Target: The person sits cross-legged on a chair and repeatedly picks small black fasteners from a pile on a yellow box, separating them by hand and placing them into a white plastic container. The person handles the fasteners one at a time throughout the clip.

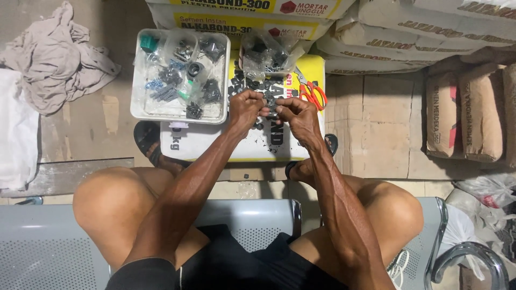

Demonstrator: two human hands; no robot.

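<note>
You are sitting on a perforated grey metal bench [48, 247], leaning over a yellow-and-white sack [215, 142] lying flat on the floor. Your left hand [246, 106] and right hand [297, 114] are meeting above it, fingertips of both curled in and pinching a small dark part [270, 103] between them; the part is too small and shadowed for its shape to show, and your fingers are covering most of it. More small black parts [248, 85] are lying scattered on the sack just beyond your hands. A white plastic tray [141, 110] of bagged fasteners is sitting beside your left hand, and a clear bag [266, 53] of dark pieces is resting behind the pile. Orange-handled scissors [310, 91] are lying near your right hand. A crumpled cloth [59, 59] is lying on the floor at the left.
</note>
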